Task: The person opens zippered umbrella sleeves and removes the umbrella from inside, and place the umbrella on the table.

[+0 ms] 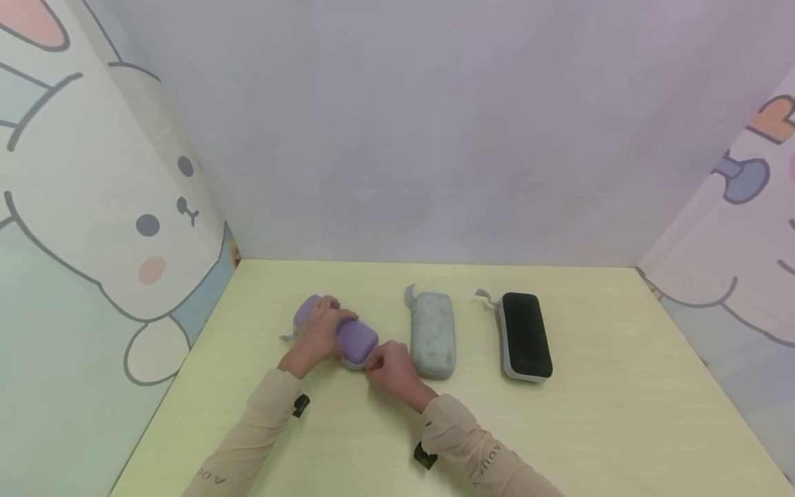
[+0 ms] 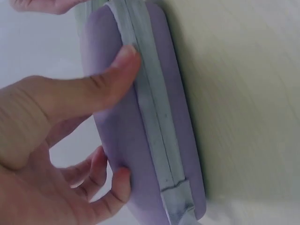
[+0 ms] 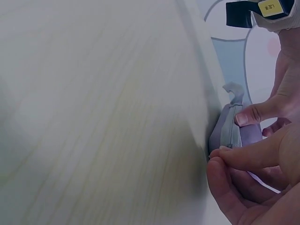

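Hands both on purple case (image 1: 338, 333), at table's (image 1: 621, 386) left-centre, just left of grey case (image 1: 432, 333). My left hand (image 1: 317, 336) grips its body, thumb on zipper seam (image 2: 152, 112). My right hand (image 1: 393, 369) pinches its near end. Black case (image 1: 526, 335) lies apart, further right.

Your left hand (image 1: 318, 335) reaches in from the lower left, forearm angled up and to the right, beige sleeve to the wrist. Fingers are curled over the top; in the left wrist view your thumb (image 2: 105, 82) is pressed flat along the side while the fingertips (image 2: 119, 180) wrap under from the opposite side. A closed grip.

Your right hand (image 1: 390, 373) comes in from the lower right, forearm angled up and to the left, same beige sleeve. Thumb and forefinger (image 3: 248, 154) meet in a pinch. Both hands sit close together, nearly touching.
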A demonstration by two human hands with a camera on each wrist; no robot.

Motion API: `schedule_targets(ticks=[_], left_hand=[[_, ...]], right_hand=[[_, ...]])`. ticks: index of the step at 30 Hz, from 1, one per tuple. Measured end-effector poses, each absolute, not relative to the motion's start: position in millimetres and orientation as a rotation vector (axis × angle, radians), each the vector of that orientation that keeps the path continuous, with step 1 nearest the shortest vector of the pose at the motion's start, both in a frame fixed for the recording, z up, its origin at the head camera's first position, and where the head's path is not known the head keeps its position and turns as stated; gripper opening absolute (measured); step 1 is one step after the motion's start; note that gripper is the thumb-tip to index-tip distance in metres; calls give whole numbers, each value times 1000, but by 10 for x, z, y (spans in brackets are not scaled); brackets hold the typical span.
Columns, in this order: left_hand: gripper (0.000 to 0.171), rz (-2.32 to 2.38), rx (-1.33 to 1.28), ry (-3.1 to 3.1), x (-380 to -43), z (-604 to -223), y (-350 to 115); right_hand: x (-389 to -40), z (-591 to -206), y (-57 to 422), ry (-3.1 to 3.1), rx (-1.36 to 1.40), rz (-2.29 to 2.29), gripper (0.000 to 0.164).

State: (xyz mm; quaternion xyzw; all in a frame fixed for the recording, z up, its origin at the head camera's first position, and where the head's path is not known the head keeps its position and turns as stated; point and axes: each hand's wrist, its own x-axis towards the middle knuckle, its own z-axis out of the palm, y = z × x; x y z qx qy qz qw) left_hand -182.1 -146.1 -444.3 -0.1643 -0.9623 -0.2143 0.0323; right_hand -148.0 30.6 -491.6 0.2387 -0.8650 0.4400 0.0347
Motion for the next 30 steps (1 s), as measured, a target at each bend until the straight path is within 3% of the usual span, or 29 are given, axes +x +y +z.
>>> schedule_targets(ticks=[13,30], left_hand=[[70,-640,-737,-2926,-1902,-4482,-1830],[77,-1245,-859,-3024,-2264,-4584,-2299]], right_hand=[[-1499,-4913,350,-2650,715,1354,17],[-1512,-4922,348,-2664,684,1384,16]])
